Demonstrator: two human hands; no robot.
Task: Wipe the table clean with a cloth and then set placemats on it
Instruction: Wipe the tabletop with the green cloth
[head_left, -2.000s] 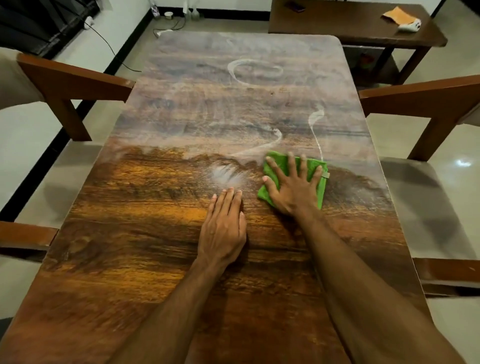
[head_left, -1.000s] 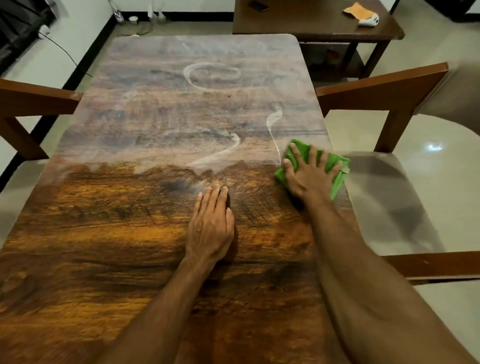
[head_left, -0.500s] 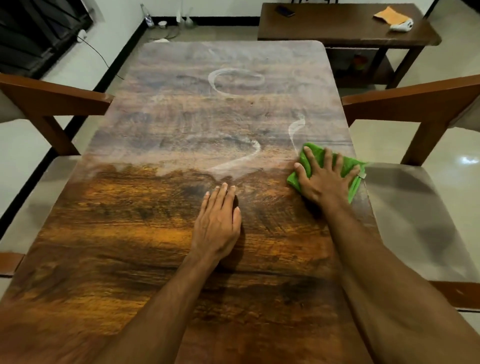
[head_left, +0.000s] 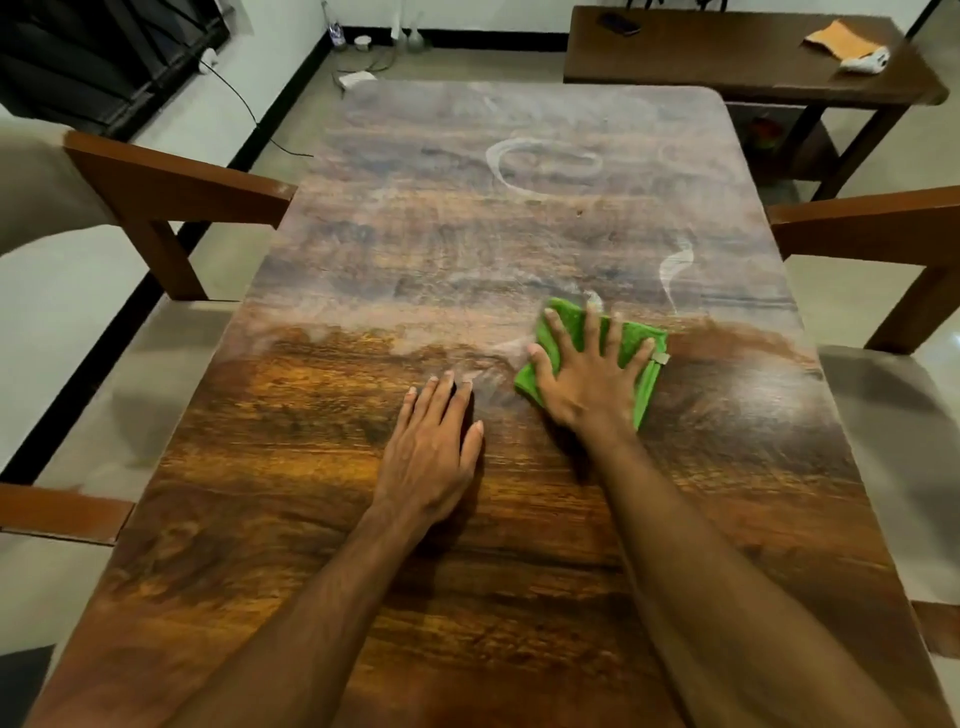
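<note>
Cloth (head_left: 631, 340) slid leftward under flat, spread right hand (head_left: 587, 379); left hand (head_left: 431, 447) flat, fingers together, on table (head_left: 311, 519)

Cloth (head_left: 631, 340) was bright green; table (head_left: 322, 467) showed orange-brown wood grain at 6 o'clock, grey-white dusty film with pale swirl marks at 12; side table (head_left: 727, 57) dark brown; orange cloth (head_left: 836, 39) at 1 o'clock.

R hand (head_left: 589, 387) on cloth (head_left: 644, 358), mid table (head_left: 363, 519); L hand (head_left: 431, 452) just left.
</note>
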